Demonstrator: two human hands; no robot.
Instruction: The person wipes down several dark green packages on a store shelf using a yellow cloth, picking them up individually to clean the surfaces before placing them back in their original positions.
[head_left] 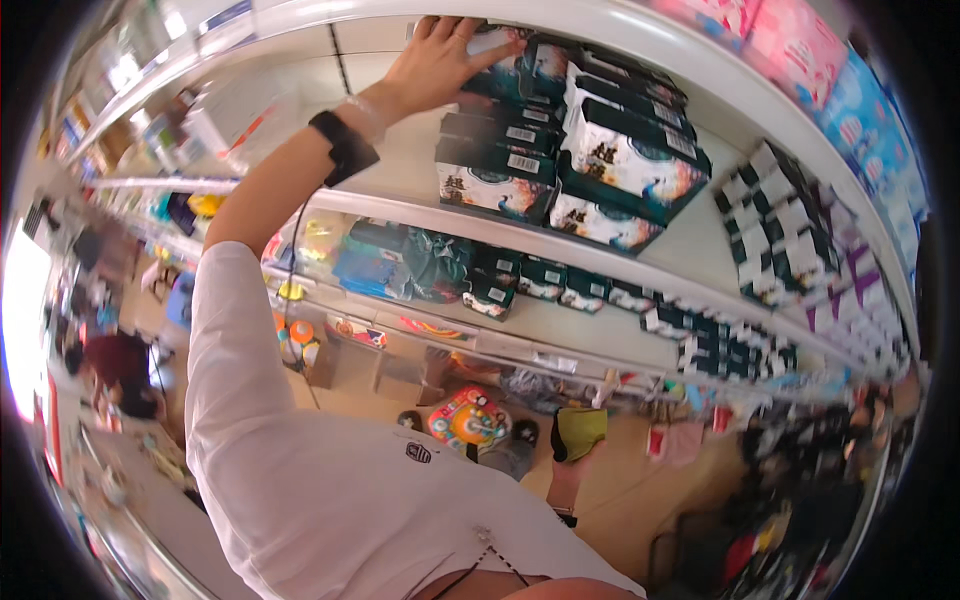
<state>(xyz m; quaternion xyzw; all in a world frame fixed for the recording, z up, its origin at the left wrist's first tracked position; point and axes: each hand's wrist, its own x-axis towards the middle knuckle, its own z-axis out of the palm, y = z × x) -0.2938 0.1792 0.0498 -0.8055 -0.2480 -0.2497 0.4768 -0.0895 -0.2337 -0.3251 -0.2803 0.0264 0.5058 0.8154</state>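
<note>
My left hand point(435, 65) reaches up to the upper shelf. Its fingers are stretched and spread against dark green and white tissue-like cartons point(503, 68), the thumb lying across one of them. A dark wristband point(343, 150) circles that wrist. Just nearer stands a stack of matching cartons point(495, 165), with a taller stack point(635, 150) to its right. Low by my body, my right hand point(568, 474) is closed on a yellow-green cloth point(578, 433) with a dark edge; its fingers are mostly hidden.
The upper shelf's white front edge point(400, 205) runs below the cartons. Smaller boxes point(775, 230) stand at its right. A lower shelf holds more dark green packs point(540, 278) and bagged goods point(370, 265). A colourful round toy point(468, 418) is near the floor; a person point(118, 372) is at far left.
</note>
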